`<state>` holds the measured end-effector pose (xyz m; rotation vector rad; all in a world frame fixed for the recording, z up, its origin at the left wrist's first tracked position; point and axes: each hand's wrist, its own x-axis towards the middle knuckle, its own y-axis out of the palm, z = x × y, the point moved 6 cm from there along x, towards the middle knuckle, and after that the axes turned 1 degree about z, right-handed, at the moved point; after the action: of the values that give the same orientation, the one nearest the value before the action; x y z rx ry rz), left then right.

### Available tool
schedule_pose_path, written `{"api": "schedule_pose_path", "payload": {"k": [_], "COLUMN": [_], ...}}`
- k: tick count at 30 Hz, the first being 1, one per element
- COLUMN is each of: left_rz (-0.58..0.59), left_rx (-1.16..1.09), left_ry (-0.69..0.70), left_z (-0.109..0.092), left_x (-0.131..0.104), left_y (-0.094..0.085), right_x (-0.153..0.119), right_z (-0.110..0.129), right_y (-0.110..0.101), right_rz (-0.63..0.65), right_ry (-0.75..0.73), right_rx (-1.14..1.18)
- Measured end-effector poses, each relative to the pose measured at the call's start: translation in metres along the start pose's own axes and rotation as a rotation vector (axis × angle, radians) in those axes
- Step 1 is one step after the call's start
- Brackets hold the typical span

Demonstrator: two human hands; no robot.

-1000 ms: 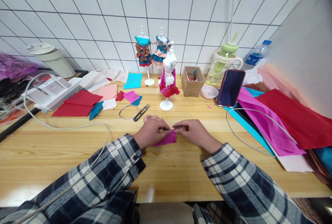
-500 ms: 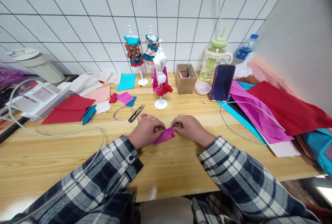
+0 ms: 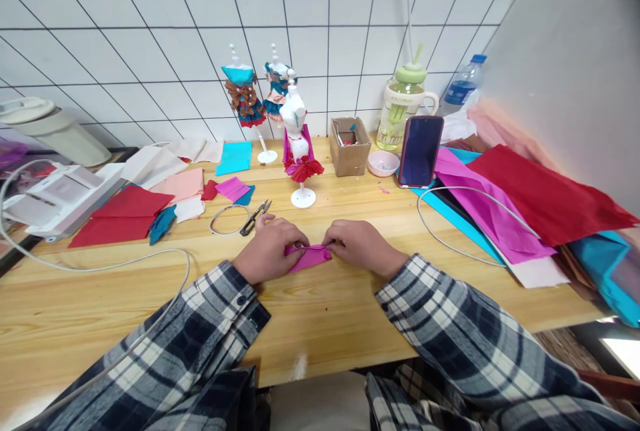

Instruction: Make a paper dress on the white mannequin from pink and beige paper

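Between my two hands lies a small piece of magenta crepe paper (image 3: pixel 313 257), its upper edge folded and a little crumpled at the right end. My left hand (image 3: pixel 270 248) pinches its left part between thumb and fingers. At the upper right corner my right hand (image 3: pixel 363 244) pinches it too. Just beyond my left hand lie black thread snips (image 3: pixel 254 219) beside a ring of thin wire (image 3: pixel 220 221). A white dress form (image 3: pixel 301 151) stands straight ahead, wearing a red ruffled skirt and magenta paper at its back.
Two dressed forms (image 3: pixel 243 98) stand near the wall. Coloured paper pieces (image 3: pixel 125 211) lie left, large sheets (image 3: pixel 545 191) right. A cardboard box (image 3: pixel 351 158), pink bowl (image 3: pixel 383 164), phone (image 3: pixel 421 151) and drink bottle (image 3: pixel 406 104) stand behind. A white cable (image 3: pixel 120 256) crosses the left side.
The whole view has shifted slightly, so things sit further left. Both hands keep their pinch, and the paper's folded top edge now lies straighter between them.
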<state>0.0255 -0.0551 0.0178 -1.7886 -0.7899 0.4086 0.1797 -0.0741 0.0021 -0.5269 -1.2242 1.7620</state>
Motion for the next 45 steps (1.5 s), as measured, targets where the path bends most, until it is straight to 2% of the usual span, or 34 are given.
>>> {"api": "schedule_pose_path", "payload": {"k": [4,8,13,16,20,23,27,31,34,37,42,45], "left_rz": [0.017,0.025,0.057,0.072,0.058,0.047,0.024,-0.078,-0.064,-0.056,-0.133,-0.266], "left_rx": [0.044,0.136,0.193,0.223,0.237,0.241,0.192,-0.005,-0.078,-0.086,-0.002,0.129], "left_ry": [0.042,0.155,0.222,0.242,0.254,0.259,0.214,0.02,-0.077,-0.089,-0.064,-0.05], "left_z": [-0.003,-0.011,-0.016,-0.018,-0.02,-0.02,-0.02,-0.01,-0.004,-0.001,-0.003,-0.009], "left_x": [-0.001,-0.003,-0.004,-0.004,-0.004,-0.005,-0.005,-0.001,0.001,0.003,0.002,-0.002], "left_y": [-0.001,-0.001,-0.004,-0.004,-0.003,-0.003,-0.002,-0.004,0.001,0.003,-0.002,-0.014], "right_x": [-0.002,-0.007,-0.012,-0.009,-0.003,0.0,-0.001,0.0,0.0,0.0,0.001,0.0], "right_z": [0.006,0.012,0.012,0.005,-0.006,-0.004,0.0,0.003,0.004,0.003,0.001,0.002], "right_y": [-0.001,-0.007,-0.013,-0.015,-0.016,-0.009,0.0,-0.003,-0.008,-0.009,-0.009,-0.015], "right_rz": [0.041,0.105,0.126,0.077,-0.03,-0.003,0.046,0.014,-0.017,-0.05,-0.092,-0.185], "right_ry": [-0.05,-0.081,-0.082,-0.006,0.189,0.223,0.174,0.112,0.138,0.162,0.098,0.087], "right_rx": [-0.102,-0.205,-0.224,-0.138,-0.018,-0.004,0.002,0.103,0.175,0.232,0.173,0.082]}}
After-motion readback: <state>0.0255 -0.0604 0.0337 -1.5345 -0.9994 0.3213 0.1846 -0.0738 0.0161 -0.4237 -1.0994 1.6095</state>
